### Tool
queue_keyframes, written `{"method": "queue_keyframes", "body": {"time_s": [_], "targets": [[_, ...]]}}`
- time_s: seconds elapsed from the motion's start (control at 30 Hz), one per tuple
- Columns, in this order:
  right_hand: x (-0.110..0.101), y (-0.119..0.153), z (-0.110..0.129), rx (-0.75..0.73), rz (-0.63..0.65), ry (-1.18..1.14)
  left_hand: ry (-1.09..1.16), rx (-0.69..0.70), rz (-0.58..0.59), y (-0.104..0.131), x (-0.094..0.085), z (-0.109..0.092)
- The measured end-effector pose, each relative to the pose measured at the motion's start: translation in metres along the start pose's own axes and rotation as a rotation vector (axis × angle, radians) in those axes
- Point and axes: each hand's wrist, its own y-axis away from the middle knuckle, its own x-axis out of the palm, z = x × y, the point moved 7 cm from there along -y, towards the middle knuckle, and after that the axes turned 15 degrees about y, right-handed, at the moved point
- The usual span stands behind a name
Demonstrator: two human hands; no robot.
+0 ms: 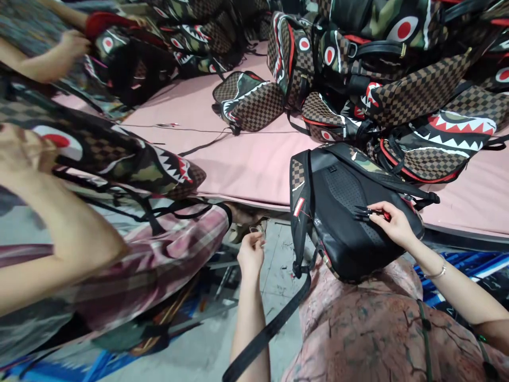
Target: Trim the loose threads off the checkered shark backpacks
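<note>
A black backpack (345,212) with a padded back panel, checkered trim and shoulder straps leans from my lap against the table edge. My right hand (393,225) is closed around small black thread snips (363,213), their points over the back panel. To the left of the backpack, my left hand (251,254) is raised above the floor with its fingers pinched together; what they hold, if anything, is too small to make out. A red-and-white label (298,207) sits on the left strap, with a thin thread near it. One loose black strap (270,329) hangs across my left forearm.
A pink padded table (246,164) carries a checkered shark-mouth bag (250,101) and a heap of similar bags (421,95) at the right. A co-worker at the left handles another backpack (119,143); a further person's hand (73,45) works beyond. Blue metal bars (465,270) stand below.
</note>
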Motion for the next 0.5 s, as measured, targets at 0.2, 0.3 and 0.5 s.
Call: {"method": "queue_keyframes", "body": {"time_s": [0.2, 0.3, 0.5], "targets": [[-0.012, 0.013, -0.029, 0.068, -0.016, -0.023, -0.172, 0.523, 0.002, 0.065, 0.018, -0.067], [-0.014, 0.015, -0.030, 0.082, -0.034, -0.067, -0.236, 0.559, 0.511, 0.097, 0.100, -0.077], [-0.043, 0.013, -0.053, 0.090, -0.207, -0.071, -0.649, 0.458, 0.836, 0.105, 0.165, -0.053]]}}
